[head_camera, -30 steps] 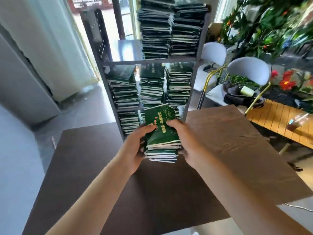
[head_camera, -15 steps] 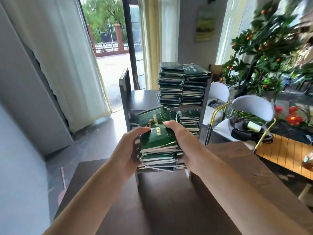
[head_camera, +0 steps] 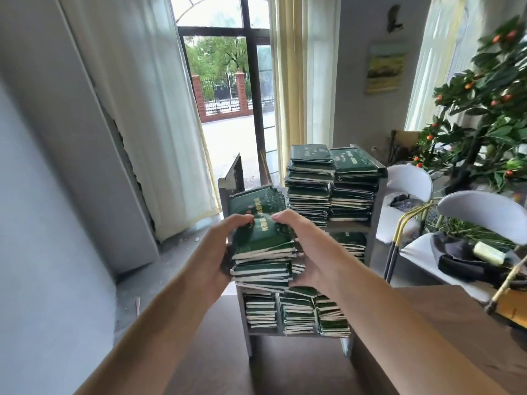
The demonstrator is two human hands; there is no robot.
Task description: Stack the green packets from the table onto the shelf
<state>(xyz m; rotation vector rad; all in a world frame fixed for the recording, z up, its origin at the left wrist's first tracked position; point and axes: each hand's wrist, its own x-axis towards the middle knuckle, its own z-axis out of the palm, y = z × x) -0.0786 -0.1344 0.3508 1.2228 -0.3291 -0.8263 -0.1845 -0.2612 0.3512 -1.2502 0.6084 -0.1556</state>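
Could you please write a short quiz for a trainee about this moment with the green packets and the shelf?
1. True or false: both hands grip one stack of green packets.
2. Where is free space on the shelf's top level: A) left side, B) right side?
3. Which hand is on the stack's left side?

Key: 1 true. 2 A. 3 The left hand; the right hand is opposite.

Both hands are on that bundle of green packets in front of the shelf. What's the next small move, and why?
Probably carry the bundle of green packets forward and left onto the bare left part of the top shelf, beside the two stacks standing there. The left hand and right hand grip it from both sides, held off the table, near that level; that spot looks free.
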